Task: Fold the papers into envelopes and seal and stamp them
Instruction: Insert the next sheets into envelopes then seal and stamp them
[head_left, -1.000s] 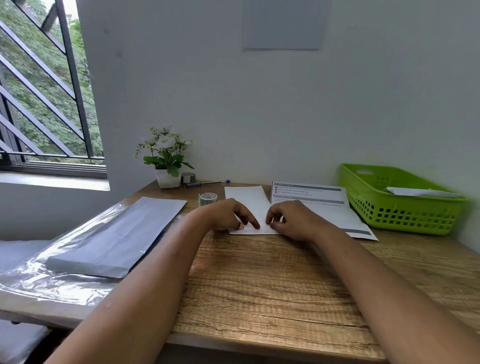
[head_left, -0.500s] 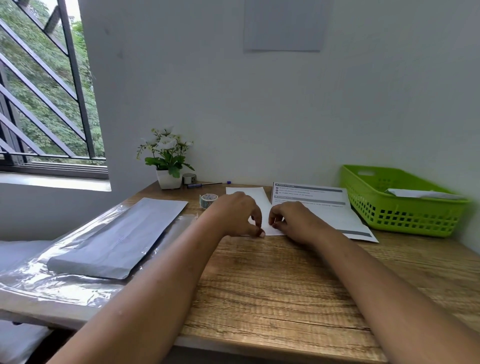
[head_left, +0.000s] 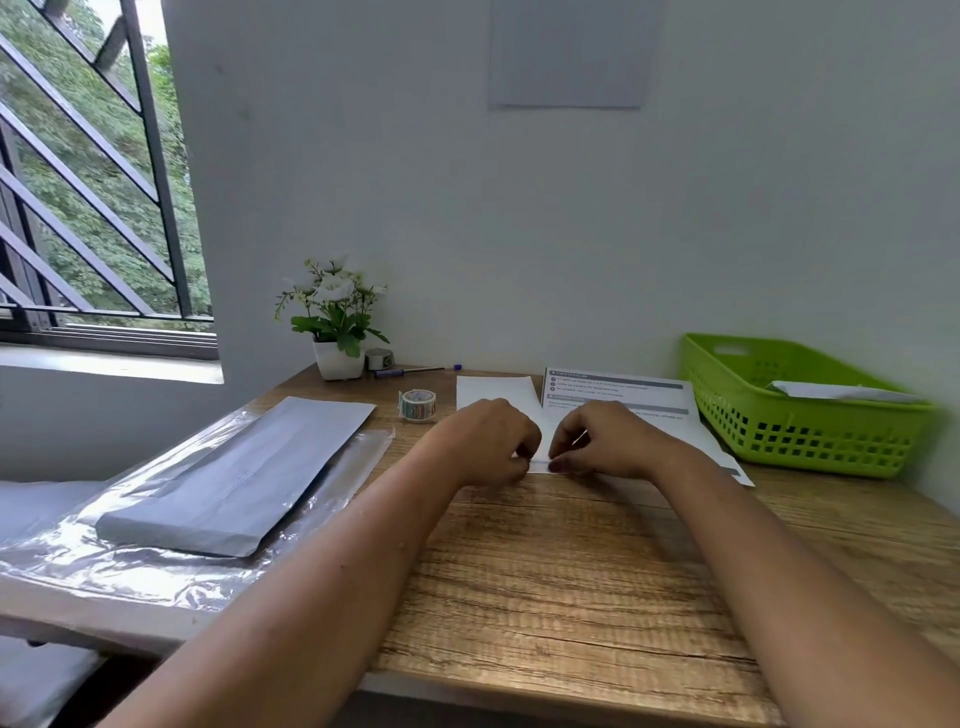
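A white paper (head_left: 493, 391) lies on the wooden desk (head_left: 571, 571) in front of me. My left hand (head_left: 485, 447) and my right hand (head_left: 605, 441) rest side by side on its near end, fingertips pinching the near edge. The hands hide most of the paper's near part. A roll of patterned tape (head_left: 417, 404) stands just left of the paper. A second roll of tape (head_left: 378, 358) and a pen (head_left: 410, 370) lie by the wall.
A printed instruction sheet (head_left: 623, 389) lies right of the paper, partly under my right hand. A green basket (head_left: 795, 415) holding white paper stands at the right. A grey paper stack (head_left: 234, 473) on clear plastic wrap lies at the left. A potted plant (head_left: 335, 322) stands at the back.
My left hand slid right along the paper's near edge towards my right hand, and both now pinch the edge close together.
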